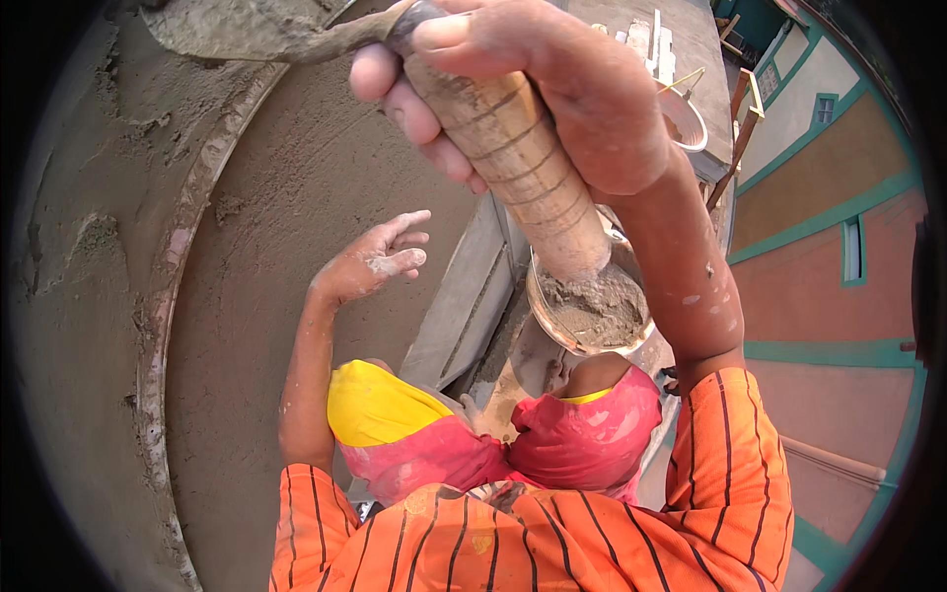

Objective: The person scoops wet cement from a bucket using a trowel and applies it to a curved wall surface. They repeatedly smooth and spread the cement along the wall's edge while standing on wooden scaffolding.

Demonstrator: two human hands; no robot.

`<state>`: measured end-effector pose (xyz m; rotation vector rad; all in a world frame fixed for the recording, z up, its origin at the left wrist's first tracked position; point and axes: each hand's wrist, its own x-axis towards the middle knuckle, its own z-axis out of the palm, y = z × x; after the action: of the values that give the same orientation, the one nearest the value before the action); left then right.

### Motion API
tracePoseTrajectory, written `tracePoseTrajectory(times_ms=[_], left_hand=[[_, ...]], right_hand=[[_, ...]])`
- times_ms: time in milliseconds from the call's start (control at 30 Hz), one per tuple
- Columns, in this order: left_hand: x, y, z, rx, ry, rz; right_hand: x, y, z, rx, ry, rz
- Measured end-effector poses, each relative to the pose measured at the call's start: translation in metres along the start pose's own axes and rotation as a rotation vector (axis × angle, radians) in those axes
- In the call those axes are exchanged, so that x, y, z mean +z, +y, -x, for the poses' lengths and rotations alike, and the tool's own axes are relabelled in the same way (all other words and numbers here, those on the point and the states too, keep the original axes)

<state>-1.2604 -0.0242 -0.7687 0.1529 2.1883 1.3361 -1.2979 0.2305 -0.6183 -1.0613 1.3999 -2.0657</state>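
A trowel [508,148] with a ringed wooden handle is gripped in my right hand [582,89], raised close to the camera. Its mortar-smeared metal blade [247,30] points off to the upper left. Held out over the wet mortar surface [286,197], my left hand [370,261] has its fingers apart and holds nothing. Grey smears mark its thumb and palm. Beneath the trowel's handle end stands a bucket [564,335] with wet mortar [597,308] in it, in front of my knees. The handle hides part of the bucket.
A long, narrow strip [163,286] crosses the mortar surface on the left. Pale concrete ledges [459,296] run beside the bucket. Farther off are a second round container [688,113] and wooden posts [735,138]. A painted building wall [829,286] with green bands stands at the right.
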Motion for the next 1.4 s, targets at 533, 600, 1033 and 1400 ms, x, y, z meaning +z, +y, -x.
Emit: tracePoseTrajectory(times_ms=[533,600,1033,1400], left_hand=[[0.093,-0.162,-0.049,-0.152,-0.270,0.212],[0.104,-0.148,-0.055,-0.115,-0.287,0.138],[0.115,-0.192,-0.052,-0.313,-0.215,0.257],[0.107,-0.174,-0.033,-0.266,-0.064,0.329]], right_hand=[[-0.043,0.125,0.291,1.194,0.248,1.489],[-0.045,0.123,0.279,1.138,0.237,1.498],[-0.011,0.214,0.253,0.839,0.433,0.904],[0.000,0.243,0.207,0.766,0.497,0.500]])
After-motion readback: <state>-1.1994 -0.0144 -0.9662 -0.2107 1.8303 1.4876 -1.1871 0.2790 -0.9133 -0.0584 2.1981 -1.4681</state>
